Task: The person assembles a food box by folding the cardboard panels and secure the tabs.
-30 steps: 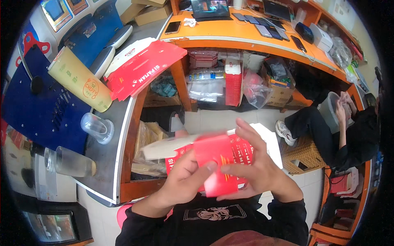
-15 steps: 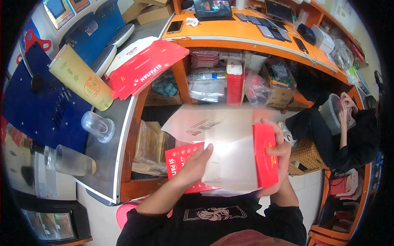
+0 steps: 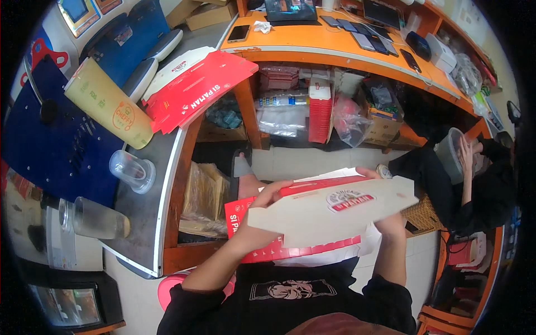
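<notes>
Between my two hands is a partly folded cardboard food box [image 3: 329, 218], its pale flap with a printed logo turned toward me and red panels showing along the far edge. My left hand [image 3: 258, 231] is closed round its left end, thumb side up. My right hand [image 3: 389, 223] grips the right end; its fingertips show over the far edge, and the flap hides the rest. Below the box, on my lap, lies a stack of flat red-and-white box blanks [image 3: 237, 213], partly covered by my left hand and the box.
More red box blanks [image 3: 195, 92] lie on the grey counter [image 3: 148, 223] at left, near a tall yellow cup roll [image 3: 111, 106] and clear plastic cups [image 3: 133, 172]. An orange desk [image 3: 279, 39] with phones stands ahead. A seated co-worker at right holds a clear tub [image 3: 448, 156].
The box has turned from its open inside facing up to its logo flap facing me. Both hands have shifted with it, and the floor and a foot beyond have come into view.
</notes>
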Demonstrator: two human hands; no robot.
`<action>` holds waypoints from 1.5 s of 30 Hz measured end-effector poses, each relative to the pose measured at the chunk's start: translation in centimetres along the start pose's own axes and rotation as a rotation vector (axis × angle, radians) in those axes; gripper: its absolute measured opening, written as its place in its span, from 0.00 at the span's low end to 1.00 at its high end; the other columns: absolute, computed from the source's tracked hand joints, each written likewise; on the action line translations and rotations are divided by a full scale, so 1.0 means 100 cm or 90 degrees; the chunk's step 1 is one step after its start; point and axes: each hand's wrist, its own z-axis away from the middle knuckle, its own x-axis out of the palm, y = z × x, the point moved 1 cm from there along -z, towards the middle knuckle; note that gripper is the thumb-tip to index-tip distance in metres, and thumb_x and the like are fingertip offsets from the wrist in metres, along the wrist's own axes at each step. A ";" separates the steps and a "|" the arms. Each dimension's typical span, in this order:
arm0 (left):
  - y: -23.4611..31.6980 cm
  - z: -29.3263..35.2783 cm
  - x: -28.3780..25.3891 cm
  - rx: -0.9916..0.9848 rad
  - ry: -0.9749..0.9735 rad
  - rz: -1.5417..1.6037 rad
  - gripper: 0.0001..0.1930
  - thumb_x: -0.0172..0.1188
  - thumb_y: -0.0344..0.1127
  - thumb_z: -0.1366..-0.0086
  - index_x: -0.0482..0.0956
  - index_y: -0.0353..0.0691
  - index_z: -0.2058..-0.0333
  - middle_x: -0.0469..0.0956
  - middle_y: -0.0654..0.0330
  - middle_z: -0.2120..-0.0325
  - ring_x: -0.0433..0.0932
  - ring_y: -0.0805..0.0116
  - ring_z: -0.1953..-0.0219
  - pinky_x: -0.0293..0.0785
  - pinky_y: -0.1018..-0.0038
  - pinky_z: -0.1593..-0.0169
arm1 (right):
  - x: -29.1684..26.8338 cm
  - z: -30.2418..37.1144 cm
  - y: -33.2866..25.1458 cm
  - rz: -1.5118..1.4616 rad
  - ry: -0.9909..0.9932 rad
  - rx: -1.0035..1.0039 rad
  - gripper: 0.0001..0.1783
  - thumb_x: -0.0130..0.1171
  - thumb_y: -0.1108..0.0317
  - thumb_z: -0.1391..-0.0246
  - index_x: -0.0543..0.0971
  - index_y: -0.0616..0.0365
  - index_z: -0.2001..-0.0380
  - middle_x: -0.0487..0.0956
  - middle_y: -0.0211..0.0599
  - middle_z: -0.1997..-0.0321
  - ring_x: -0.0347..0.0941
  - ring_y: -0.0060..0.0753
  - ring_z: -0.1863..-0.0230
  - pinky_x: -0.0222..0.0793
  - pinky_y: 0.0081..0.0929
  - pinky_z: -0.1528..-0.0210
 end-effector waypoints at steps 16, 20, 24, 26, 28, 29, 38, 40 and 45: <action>0.020 -0.039 -0.030 -0.198 0.170 -0.015 0.24 0.61 0.37 0.32 0.72 0.31 0.41 0.81 0.54 0.60 0.79 0.74 0.62 0.75 0.76 0.59 | 0.006 0.051 -0.005 0.396 0.223 -0.384 0.23 0.68 0.66 0.51 0.76 0.57 0.51 0.73 0.44 0.48 0.70 0.47 0.44 0.67 0.40 0.42; 0.038 -0.062 -0.041 -0.279 -0.011 -0.022 0.23 0.56 0.45 0.27 0.75 0.29 0.45 0.82 0.52 0.58 0.79 0.73 0.57 0.74 0.74 0.52 | 0.036 0.058 -0.050 0.572 -0.048 -0.495 0.19 0.73 0.63 0.57 0.81 0.54 0.61 0.76 0.41 0.49 0.73 0.51 0.44 0.70 0.43 0.43; 0.051 -0.091 -0.024 -0.220 -0.101 -0.002 0.24 0.49 0.50 0.23 0.79 0.30 0.50 0.81 0.59 0.58 0.77 0.74 0.57 0.72 0.75 0.51 | 0.032 0.052 -0.035 0.578 -0.212 -0.427 0.17 0.72 0.65 0.55 0.81 0.55 0.60 0.80 0.41 0.51 0.77 0.50 0.47 0.71 0.43 0.43; 0.019 -0.110 -0.020 -0.266 -0.091 0.160 0.27 0.47 0.53 0.23 0.79 0.31 0.49 0.80 0.59 0.59 0.77 0.73 0.58 0.73 0.75 0.51 | 0.019 0.053 -0.028 0.520 -0.232 -0.421 0.13 0.70 0.71 0.52 0.81 0.59 0.62 0.82 0.43 0.56 0.78 0.50 0.51 0.72 0.42 0.43; 0.001 -0.124 -0.010 -0.292 -0.023 0.175 0.31 0.44 0.59 0.23 0.78 0.34 0.47 0.80 0.58 0.60 0.78 0.69 0.58 0.73 0.73 0.50 | 0.002 0.058 -0.017 0.501 -0.124 -0.423 0.11 0.69 0.72 0.51 0.81 0.60 0.63 0.81 0.44 0.58 0.78 0.49 0.52 0.72 0.40 0.46; -0.006 -0.125 -0.004 -0.270 0.031 0.021 0.32 0.42 0.61 0.23 0.78 0.36 0.45 0.80 0.58 0.61 0.79 0.67 0.58 0.73 0.73 0.49 | -0.004 0.063 -0.008 0.480 -0.025 -0.434 0.09 0.68 0.74 0.50 0.81 0.60 0.64 0.81 0.46 0.59 0.79 0.47 0.54 0.73 0.37 0.48; -0.051 -0.137 0.082 0.050 -0.262 -0.414 0.29 0.66 0.48 0.36 0.74 0.42 0.40 0.64 0.41 0.36 0.67 0.43 0.34 0.64 0.60 0.33 | -0.064 0.111 0.065 -0.059 0.240 -0.146 0.15 0.56 0.69 0.32 0.71 0.61 0.46 0.78 0.35 0.48 0.72 0.23 0.47 0.66 0.29 0.41; -0.051 -0.142 0.089 0.046 -0.337 -0.384 0.28 0.66 0.47 0.36 0.75 0.43 0.40 0.62 0.40 0.35 0.66 0.42 0.34 0.64 0.60 0.33 | -0.057 0.112 0.074 -0.070 0.200 -0.116 0.15 0.55 0.68 0.32 0.71 0.61 0.45 0.78 0.36 0.47 0.72 0.25 0.44 0.66 0.31 0.39; -0.057 -0.145 0.090 -0.007 -0.411 -0.389 0.18 0.68 0.46 0.37 0.80 0.39 0.56 0.78 0.48 0.52 0.78 0.52 0.48 0.72 0.64 0.44 | -0.049 0.110 0.101 -0.170 0.075 -0.036 0.16 0.53 0.69 0.34 0.73 0.61 0.46 0.78 0.37 0.47 0.72 0.27 0.43 0.65 0.30 0.39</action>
